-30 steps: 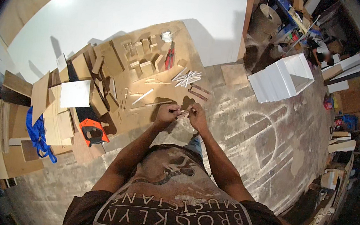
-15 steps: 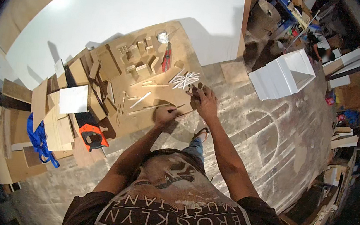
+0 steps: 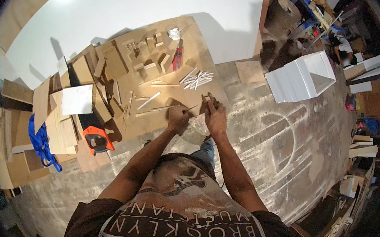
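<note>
Near the front right corner of a brown board (image 3: pixel 123 132), my left hand (image 3: pixel 179 118) is closed around a thin stick (image 3: pixel 193 108) whose tip points toward my other hand. A short gap to the right, my right hand (image 3: pixel 216 119) pinches a small wooden block (image 3: pixel 208 98) at the board's right edge. Just beyond it lies a loose pile of short white strips (image 3: pixel 198 79). A single white strip (image 3: pixel 149 103) and several thin wood slivers (image 3: pixel 159 83) lie left of my hands. What my right palm covers is hidden.
A red tool (image 3: pixel 177 57), probably a utility knife, and small wood blocks (image 3: pixel 150 68) lie farther back. At left, an orange-handled saw (image 3: pixel 109 144) rests among wood offcuts and a blue strap (image 3: pixel 39 142). A white box (image 3: pixel 290 85) stands right; another person (image 3: pixel 343 46) is far right.
My right hand has drawn back toward me with the small block. My left hand has shifted slightly right, still holding the thin stick.
</note>
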The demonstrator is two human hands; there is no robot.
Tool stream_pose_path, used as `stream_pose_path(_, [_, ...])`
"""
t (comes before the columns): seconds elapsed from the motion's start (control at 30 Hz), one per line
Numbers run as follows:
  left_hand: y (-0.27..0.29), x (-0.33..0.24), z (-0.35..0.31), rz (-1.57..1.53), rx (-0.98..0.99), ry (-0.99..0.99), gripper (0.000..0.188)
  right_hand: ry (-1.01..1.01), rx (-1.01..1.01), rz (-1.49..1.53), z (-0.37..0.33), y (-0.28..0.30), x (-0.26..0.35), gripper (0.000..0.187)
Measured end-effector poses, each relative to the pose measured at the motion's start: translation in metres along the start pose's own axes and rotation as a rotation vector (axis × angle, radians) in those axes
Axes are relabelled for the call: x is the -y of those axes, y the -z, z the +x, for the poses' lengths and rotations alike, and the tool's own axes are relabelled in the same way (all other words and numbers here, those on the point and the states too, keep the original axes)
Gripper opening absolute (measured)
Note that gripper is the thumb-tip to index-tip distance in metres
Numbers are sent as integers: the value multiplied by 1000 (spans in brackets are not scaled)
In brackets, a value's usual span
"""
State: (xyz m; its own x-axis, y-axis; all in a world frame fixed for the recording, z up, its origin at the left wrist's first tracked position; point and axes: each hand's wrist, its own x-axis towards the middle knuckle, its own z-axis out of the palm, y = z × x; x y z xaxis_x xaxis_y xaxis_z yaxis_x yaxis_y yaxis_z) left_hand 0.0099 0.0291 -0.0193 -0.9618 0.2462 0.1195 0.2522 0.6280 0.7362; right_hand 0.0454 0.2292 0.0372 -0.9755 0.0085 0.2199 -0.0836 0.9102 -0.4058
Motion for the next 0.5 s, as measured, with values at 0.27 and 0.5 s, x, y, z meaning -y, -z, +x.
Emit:
stream_pose_path(0.27, [-2,-8,-10,-89,41,127,31,39,83,-135,-10,9,6,48])
stream_pose_path(0.5, [-5,-24,2,-115,-45,80,20,-77,-41,-72,-22,-18,-22,48])
